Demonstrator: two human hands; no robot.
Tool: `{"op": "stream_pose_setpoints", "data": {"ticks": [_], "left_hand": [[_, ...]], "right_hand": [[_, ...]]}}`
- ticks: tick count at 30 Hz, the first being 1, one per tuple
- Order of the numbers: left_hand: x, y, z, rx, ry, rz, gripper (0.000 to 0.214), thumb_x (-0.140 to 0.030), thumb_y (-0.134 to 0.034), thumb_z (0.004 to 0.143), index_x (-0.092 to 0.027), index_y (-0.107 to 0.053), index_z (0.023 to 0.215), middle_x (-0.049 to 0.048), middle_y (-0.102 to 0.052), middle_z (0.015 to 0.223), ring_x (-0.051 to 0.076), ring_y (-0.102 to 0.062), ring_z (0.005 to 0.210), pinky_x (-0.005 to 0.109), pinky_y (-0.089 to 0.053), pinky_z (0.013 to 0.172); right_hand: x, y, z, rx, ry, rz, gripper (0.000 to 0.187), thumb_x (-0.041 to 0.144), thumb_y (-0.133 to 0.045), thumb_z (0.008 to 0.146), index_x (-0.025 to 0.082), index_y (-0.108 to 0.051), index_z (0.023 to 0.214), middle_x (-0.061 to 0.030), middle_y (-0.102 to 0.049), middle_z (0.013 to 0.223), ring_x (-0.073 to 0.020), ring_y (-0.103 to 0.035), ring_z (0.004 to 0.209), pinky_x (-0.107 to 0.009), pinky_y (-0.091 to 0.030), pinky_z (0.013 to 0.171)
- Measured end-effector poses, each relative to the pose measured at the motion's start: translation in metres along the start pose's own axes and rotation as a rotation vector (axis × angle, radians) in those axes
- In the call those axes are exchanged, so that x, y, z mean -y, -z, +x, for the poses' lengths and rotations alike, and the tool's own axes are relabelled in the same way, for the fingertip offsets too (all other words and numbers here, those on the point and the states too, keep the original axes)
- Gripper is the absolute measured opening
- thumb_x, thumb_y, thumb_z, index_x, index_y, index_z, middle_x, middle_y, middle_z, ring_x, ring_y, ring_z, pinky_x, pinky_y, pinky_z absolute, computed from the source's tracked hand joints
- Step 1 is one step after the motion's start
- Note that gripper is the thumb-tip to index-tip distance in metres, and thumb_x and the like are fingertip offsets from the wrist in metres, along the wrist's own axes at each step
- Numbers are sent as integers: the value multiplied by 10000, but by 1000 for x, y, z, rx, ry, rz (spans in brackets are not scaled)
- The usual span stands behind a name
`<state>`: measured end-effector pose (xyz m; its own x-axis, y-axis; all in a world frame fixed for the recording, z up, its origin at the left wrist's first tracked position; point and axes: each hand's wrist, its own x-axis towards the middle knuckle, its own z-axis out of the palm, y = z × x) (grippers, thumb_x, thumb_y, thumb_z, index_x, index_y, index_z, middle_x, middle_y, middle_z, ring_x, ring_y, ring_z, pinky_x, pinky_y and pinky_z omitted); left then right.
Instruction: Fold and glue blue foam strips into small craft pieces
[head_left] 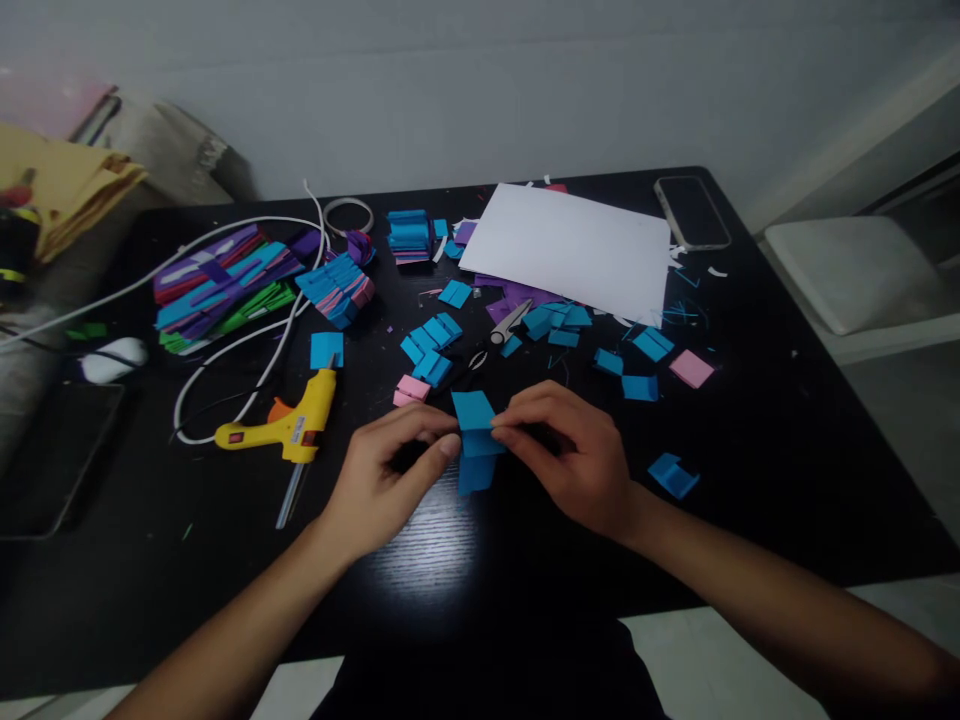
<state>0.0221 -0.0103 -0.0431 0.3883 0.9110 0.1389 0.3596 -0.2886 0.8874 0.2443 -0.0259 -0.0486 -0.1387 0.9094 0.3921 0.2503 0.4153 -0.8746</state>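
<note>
A small blue paper piece (475, 438), creased across its middle, is held over the black table (772, 440) near its front. My left hand (386, 475) pinches its left edge with thumb and fingers closed. From the other side, my right hand (570, 450) pinches its right edge at the crease. Both hands are closed on the same piece.
Several folded blue pieces (431, 345) and pink ones (411, 390) lie behind the hands, with scissors (501, 335). A yellow glue gun (289, 428) with its white cable lies left. Stacked coloured paper (221, 280), a white sheet (570, 250) and a phone (691, 212) lie farther back.
</note>
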Motion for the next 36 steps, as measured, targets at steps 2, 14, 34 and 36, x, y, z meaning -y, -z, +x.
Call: {"op": "stream_pose_setpoints", "data": {"ticks": [2, 14, 34, 36], "left_hand": [[-1, -4, -2, 36, 22, -23, 134, -276, -649, 982, -176, -735, 952, 44, -715, 854, 177, -682, 834, 292, -523, 748], [1, -10, -6, 60, 174, -142, 94, -264, -696, 927, -180, -711, 887, -3, -674, 758, 128, -603, 677, 241, -480, 633], [-1, -15, -6, -43, 218, -228, 83, -215, -732, 882, -181, -690, 819, -32, -657, 685, 93, -577, 599, 188, -476, 562], [-2, -15, -6, -55, 207, -232, 90, -191, -732, 874, -184, -678, 802, -40, -651, 671, 87, -575, 590, 178, -470, 552]], "right_hand": [[-1, -3, -2, 15, 27, 23, 113, 126, -741, 927, 211, -770, 996, -39, -720, 922, -164, -707, 857, -310, -593, 778], [-3, -9, -7, -29, -194, 300, 282, 90, -829, 826, 229, -748, 1057, -28, -697, 1021, -157, -715, 938, -293, -616, 845], [-2, -9, -4, 129, -617, 439, 194, 240, -889, 770, 200, -767, 916, -11, -773, 892, -159, -729, 835, -281, -597, 801], [-1, -9, -4, 119, -632, 450, 194, 236, -894, 760, 202, -768, 904, -4, -771, 880, -156, -728, 827, -272, -595, 788]]}}
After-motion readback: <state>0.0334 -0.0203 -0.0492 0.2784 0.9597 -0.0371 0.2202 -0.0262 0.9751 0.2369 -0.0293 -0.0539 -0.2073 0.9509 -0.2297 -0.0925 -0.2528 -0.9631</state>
